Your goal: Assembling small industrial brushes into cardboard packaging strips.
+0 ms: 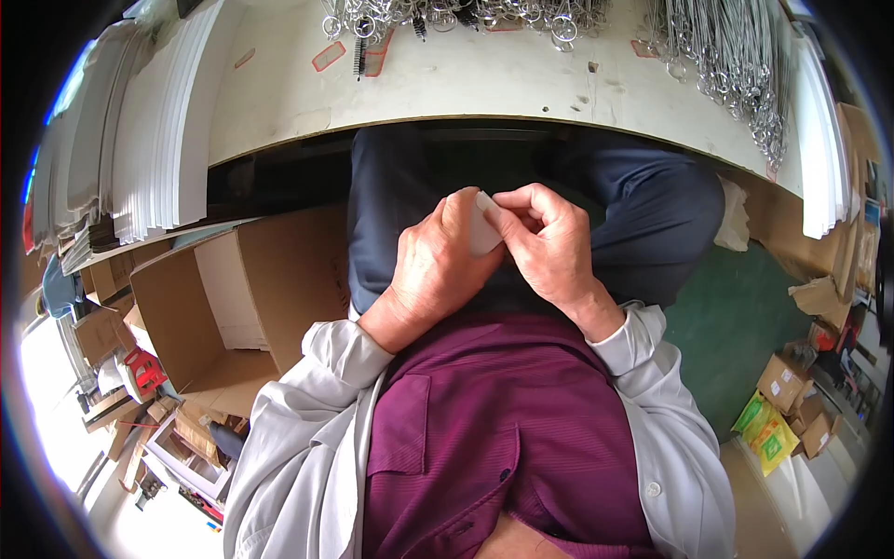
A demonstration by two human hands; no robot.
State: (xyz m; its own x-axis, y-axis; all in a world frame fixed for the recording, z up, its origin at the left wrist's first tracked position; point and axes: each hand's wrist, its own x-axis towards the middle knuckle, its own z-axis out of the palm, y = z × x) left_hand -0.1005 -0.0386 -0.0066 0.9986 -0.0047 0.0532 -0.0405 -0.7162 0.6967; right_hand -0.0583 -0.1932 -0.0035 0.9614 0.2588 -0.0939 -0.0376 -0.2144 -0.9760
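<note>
Over my lap, between my thighs, both hands meet around a small white folded card or flat box [482,228]. My left hand [440,253] is wrapped about its left side, with the fingers curled behind and partly hidden. My right hand [551,244] pinches the right edge of the white piece near its top, thumb in front and fingers bent. Which kind of packaging it is, or whether anything lies inside it, I cannot make out.
Ahead is a worktable [447,88] bearing metal wire brushes with ring ends [726,70]. White card sheets [158,121] stand at its left, more white sheets [824,140] at its right. An open cardboard box [233,307] sits left of my legs; a yellow-green bag [765,430] lies lower right.
</note>
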